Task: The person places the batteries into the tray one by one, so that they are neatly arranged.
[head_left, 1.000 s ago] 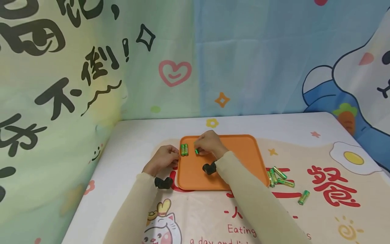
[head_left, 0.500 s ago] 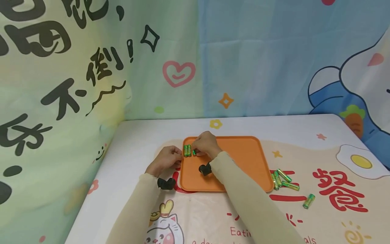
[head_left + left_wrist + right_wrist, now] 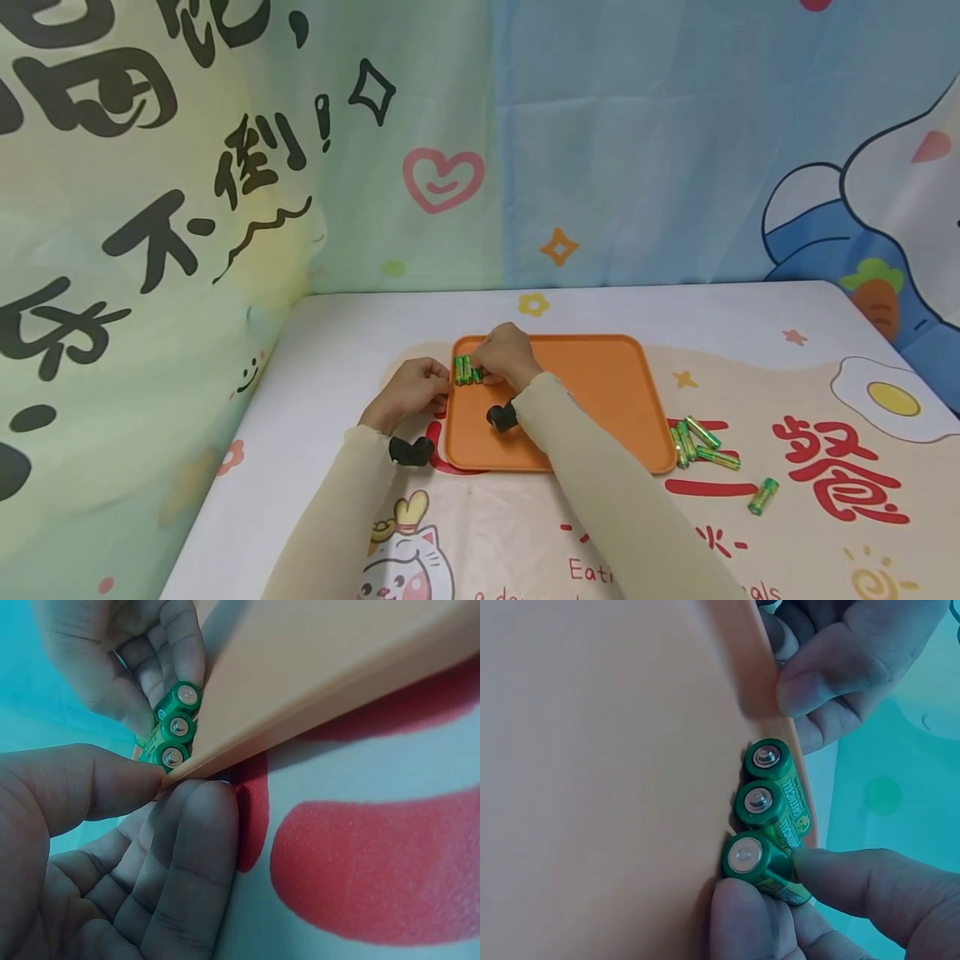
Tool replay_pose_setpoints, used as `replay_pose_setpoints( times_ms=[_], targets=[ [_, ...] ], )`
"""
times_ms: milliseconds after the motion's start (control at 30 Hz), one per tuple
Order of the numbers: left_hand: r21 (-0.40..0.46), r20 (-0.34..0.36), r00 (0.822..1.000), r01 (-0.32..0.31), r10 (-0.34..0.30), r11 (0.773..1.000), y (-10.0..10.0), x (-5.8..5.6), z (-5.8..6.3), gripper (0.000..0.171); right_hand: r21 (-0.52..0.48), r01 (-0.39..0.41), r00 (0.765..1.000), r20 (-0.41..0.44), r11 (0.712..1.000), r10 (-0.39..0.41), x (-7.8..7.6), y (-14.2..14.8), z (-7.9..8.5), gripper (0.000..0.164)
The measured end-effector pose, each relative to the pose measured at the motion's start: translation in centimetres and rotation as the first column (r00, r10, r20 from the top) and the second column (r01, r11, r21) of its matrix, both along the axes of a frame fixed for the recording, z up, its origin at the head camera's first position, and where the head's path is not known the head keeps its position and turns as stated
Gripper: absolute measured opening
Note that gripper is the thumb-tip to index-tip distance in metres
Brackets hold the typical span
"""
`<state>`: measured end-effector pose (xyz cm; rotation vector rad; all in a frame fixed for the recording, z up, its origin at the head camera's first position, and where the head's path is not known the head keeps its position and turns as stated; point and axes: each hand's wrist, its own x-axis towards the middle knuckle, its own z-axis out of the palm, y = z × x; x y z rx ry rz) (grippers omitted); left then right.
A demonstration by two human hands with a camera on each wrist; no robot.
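An orange tray (image 3: 585,400) lies on the table. At its far left corner, two green batteries (image 3: 462,370) stand side by side, seen end-on with button ends in the wrist views. My right hand (image 3: 508,354) pinches a third green battery (image 3: 748,859) between thumb and fingers, against the other two; its flat end faces the same way as their button ends. With the thumb on top and fingers beneath, my left hand (image 3: 411,390) grips the tray's left rim (image 3: 206,761), right beside the batteries. Part of the third battery is hidden by the right fingers.
To the right of the tray lie several loose green batteries (image 3: 701,433), close to its near right corner. One more battery (image 3: 763,496) sits apart, further right. A printed cloth (image 3: 825,400) covers the table, with a patterned curtain (image 3: 630,150) behind it.
My right hand has moved left with the third battery, closing the gap to the pair. The left hand stays at the tray's left rim. The head view has shifted slightly.
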<state>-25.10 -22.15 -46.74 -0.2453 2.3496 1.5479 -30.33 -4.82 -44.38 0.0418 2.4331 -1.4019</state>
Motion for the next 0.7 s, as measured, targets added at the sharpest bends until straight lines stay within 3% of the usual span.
replay_pose_setpoints(
  times_ms=[267,433,700],
  targets=[
    [-0.005,-0.011,1.000,0.007,-0.007,1.000,0.01,0.09,0.11,0.015,-0.017,0.013,1.000,0.004,1.000,-0.013,-0.04,-0.03,-0.23,0.018],
    [-0.011,-0.011,1.000,0.010,-0.010,1.000,-0.01,0.08,0.10,0.016,-0.017,0.012,1.000,0.004,1.000,-0.012,-0.11,0.00,-0.32,0.035],
    [-0.009,-0.014,1.000,0.008,-0.008,1.000,-0.01,-0.03,-0.09,0.015,-0.023,-0.003,1.000,0.000,1.000,0.003,-0.01,0.02,-0.24,0.034]
  ],
)
